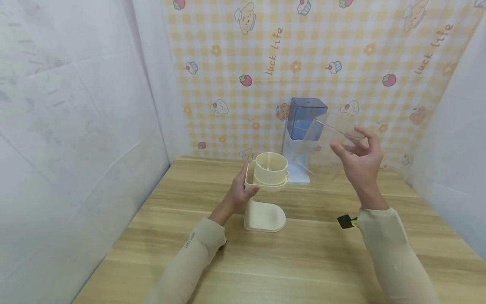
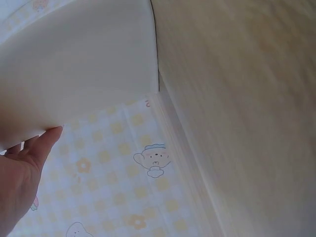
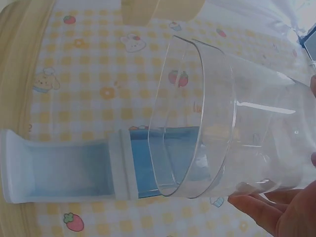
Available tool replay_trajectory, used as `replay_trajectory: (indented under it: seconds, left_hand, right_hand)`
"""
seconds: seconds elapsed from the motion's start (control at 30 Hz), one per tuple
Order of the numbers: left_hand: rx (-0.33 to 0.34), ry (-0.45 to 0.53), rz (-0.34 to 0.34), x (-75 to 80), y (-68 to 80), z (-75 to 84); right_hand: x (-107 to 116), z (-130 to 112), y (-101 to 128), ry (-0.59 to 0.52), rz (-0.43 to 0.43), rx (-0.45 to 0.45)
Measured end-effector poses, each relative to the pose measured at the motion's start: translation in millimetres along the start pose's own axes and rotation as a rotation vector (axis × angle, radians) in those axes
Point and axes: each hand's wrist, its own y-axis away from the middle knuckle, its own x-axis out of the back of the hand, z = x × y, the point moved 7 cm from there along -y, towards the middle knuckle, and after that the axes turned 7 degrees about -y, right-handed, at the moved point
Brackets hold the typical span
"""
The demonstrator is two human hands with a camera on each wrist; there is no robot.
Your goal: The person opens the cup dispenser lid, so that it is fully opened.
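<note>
In the head view, my left hand [image 1: 238, 188] grips the side of a cream dispenser stand [image 1: 265, 217], thumb in front and fingers behind. A round cream cup-like ring [image 1: 271, 173] sits in the stand's upper tray. The stand's pale wall [image 2: 84, 64] fills the upper left of the left wrist view, with fingertips [image 2: 55, 132] at its edge. My right hand [image 1: 362, 162] holds a clear plastic container [image 3: 266, 118] up in the air by its far end, between thumb and fingers. The container's open rim points away from the palm, overlapping a blue-topped dispenser.
A white dispenser with a blue see-through top [image 1: 306, 112] stands at the back of the wooden table [image 1: 296, 261]. Behind it hangs a yellow checked cloth [image 1: 228, 101]. White curtains [image 1: 76, 126] close off the sides. A small black piece [image 1: 345, 221] shows beside the right sleeve.
</note>
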Motion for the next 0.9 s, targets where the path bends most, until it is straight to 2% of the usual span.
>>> replay_trajectory:
  seconds: [0.33, 0.47, 0.63, 0.9]
  left_hand:
    - [-0.002, -0.002, 0.009, -0.9, 1.7, -3.0]
    - [-0.002, -0.005, 0.017, -0.8, 3.1, -3.7]
    - [-0.008, -0.002, 0.015, -1.6, 2.9, -3.1]
    - [-0.022, -0.001, 0.018, -0.7, 1.2, -1.5]
  right_hand:
    - [18, 16, 8, 0.063, 0.032, -0.067]
    - [24, 22, 11, 0.122, 0.018, -0.09]
    - [35, 27, 14, 0.188, 0.049, -0.143]
    - [47, 30, 19, 0.38, 0.038, -0.149]
